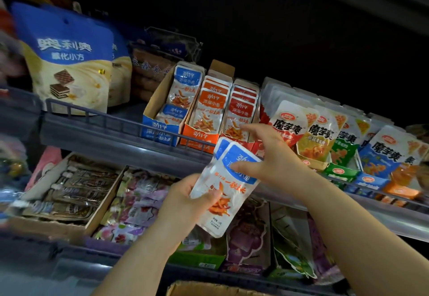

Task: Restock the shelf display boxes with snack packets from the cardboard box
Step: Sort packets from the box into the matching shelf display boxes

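Left hand is gripping blue 劲仔 packets; right hand is pinching their top; blue display box is standing at 11 o'clock.

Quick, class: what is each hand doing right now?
Left hand: holds the packets by the lower end.
Right hand: pinches the packets' top.
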A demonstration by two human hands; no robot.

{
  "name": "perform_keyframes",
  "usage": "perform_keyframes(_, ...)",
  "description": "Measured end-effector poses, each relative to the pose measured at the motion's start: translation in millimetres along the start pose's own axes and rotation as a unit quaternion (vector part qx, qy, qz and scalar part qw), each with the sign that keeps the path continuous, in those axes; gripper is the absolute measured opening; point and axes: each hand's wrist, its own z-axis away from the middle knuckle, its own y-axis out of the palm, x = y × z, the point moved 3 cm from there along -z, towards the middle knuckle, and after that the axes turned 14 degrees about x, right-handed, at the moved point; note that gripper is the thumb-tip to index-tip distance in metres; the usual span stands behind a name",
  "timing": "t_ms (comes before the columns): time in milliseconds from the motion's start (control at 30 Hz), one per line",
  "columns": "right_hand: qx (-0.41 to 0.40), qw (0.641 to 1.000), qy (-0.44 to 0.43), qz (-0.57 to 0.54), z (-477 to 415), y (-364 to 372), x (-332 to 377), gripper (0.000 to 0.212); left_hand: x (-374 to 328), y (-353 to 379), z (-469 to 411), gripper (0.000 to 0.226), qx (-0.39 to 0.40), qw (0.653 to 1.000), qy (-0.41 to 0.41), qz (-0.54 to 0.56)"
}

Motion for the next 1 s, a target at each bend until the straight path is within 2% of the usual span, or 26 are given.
perform_keyframes(67,0.046,0.993,0.021,-0.109,-4,0,3,0.070,-2,-5,0,0.018,-0.022,1.000,0.017,-0.004)
perform_keyframes(133,0.108,0.976,0.018,-0.186,-9,2,4,0.044,-4,-10,1,0.017,-0.038,0.999,0.030,-0.009)
perform_keyframes(200,0.136,0.977,0.008,-0.166,-16,1,7,0.020,-4,-14,2,0.017,-0.049,0.998,0.035,-0.025)
perform_keyframes(233,0.145,0.978,0.008,-0.147,-20,0,9,0.016,-6,-15,3,0.018,-0.052,0.997,0.039,-0.032)
perform_keyframes(433,0.180,0.981,-0.014,-0.065,-37,-14,37,0.014,-12,-26,3,0.016,-0.030,0.994,0.091,-0.044)
perform_keyframes(500,0.158,0.986,-0.028,-0.049,-44,-29,46,0.010,-12,-34,1,0.058,-0.031,0.988,0.123,-0.093)
perform_keyframes(533,0.137,0.989,-0.032,-0.055,-48,-39,50,0.009,-11,-39,0,0.068,-0.050,0.985,0.120,-0.115)
perform_keyframes(633,0.041,0.992,-0.042,-0.109,-64,-68,57,0.008,-11,-54,-3,0.063,-0.127,0.964,0.106,-0.207)
perform_keyframes(733,-0.062,0.987,-0.046,-0.141,-91,-83,59,0.010,-9,-60,-8,0.075,-0.169,0.913,0.085,-0.361)
perform_keyframes(800,-0.095,0.985,-0.037,-0.138,-113,-82,61,0.008,-2,-63,-15,0.075,-0.189,0.875,0.056,-0.442)
perform_keyframes(867,-0.100,0.987,-0.026,-0.123,-132,-76,61,0.010,5,-65,-24,0.073,-0.185,0.840,0.021,-0.510)
perform_keyframes(1000,-0.044,0.995,-0.031,-0.080,-160,-60,62,0.013,9,-63,-30,0.065,-0.180,0.824,0.004,-0.537)
